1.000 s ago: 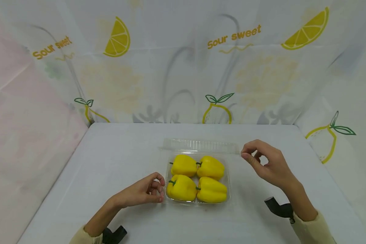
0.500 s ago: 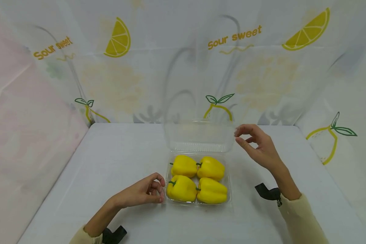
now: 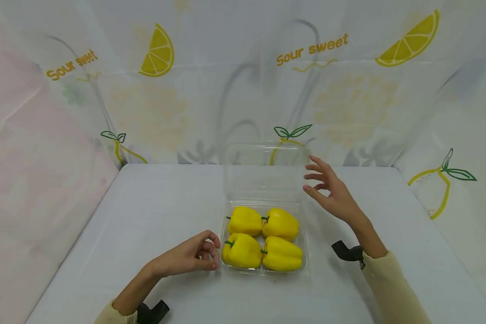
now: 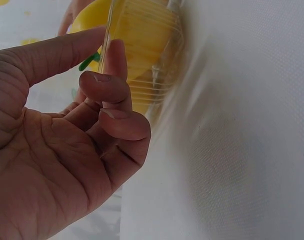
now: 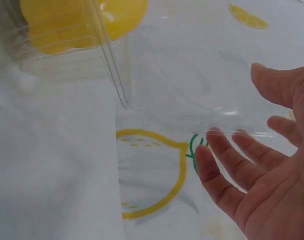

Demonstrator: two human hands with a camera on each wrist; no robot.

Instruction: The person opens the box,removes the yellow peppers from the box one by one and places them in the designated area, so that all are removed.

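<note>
While the L hand (image 3: 189,254) pinches a clear tray (image 4: 151,89) w/ 4 yellow peppers (image 3: 243,251) in it, the R hand (image 3: 331,191), released, hovers nr the raised lid (image 3: 266,177).

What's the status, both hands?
Left hand pinching rectangular clear plastic container at rim. Right hand beside raised clear plastic lid, contact unclear. Four yellow bell peppers inside. No obstruction visible.

Printed wording on backdrop sheet (image 3: 210,40), head view: "Sour sweet", legible twice. Orange letters, capital S on first word only, both lines slanting upward to right. Left lettering (image 3: 72,65) stands at upper left of sheet; right lettering (image 3: 312,49) stands right of centre, slightly higher.
</note>
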